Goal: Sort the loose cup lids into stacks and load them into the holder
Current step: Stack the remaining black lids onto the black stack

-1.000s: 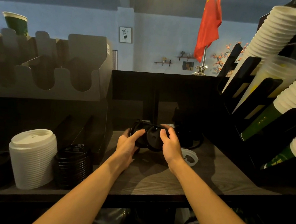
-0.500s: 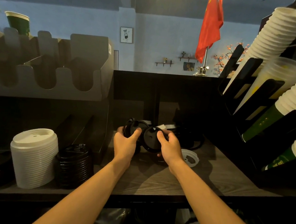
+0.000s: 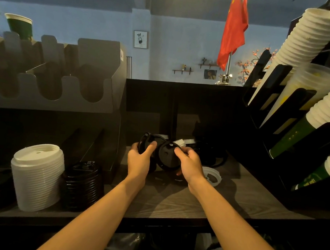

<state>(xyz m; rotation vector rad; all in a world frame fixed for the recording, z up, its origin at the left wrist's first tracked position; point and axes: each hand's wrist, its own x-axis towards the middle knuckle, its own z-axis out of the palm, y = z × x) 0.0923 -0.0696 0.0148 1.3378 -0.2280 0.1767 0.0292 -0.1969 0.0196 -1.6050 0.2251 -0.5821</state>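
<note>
The left hand (image 3: 139, 159) clasps a round black plastic cup lid (image 3: 149, 141), thumb across its face and fingers curled behind. The right hand (image 3: 189, 163) pinches a second black plastic lid (image 3: 167, 156), tilted on edge with its top toward the camera, thumb on the face. The two lids touch or overlap between the hands; which one lies in front is hard to tell.

Just right of the right wrist a loose white plastic lid (image 3: 212, 176) lies flat on the grey wood-grain counter (image 3: 174, 203). Behind the hands, more loose black lids (image 3: 211, 153) sit in deep shadow, their number unclear.

At the left of the counter stands a tall stack of white lids (image 3: 37, 176), with a shorter stack of black lids (image 3: 82, 183) touching its right side. Above them hangs a grey metal holder with U-shaped slots (image 3: 51, 85). At the right, a black rack (image 3: 277, 121) carries slanted columns of white paper cups (image 3: 310, 39).

The counter lies bare between the forearms and toward the front edge; holder and rack close in both sides.
</note>
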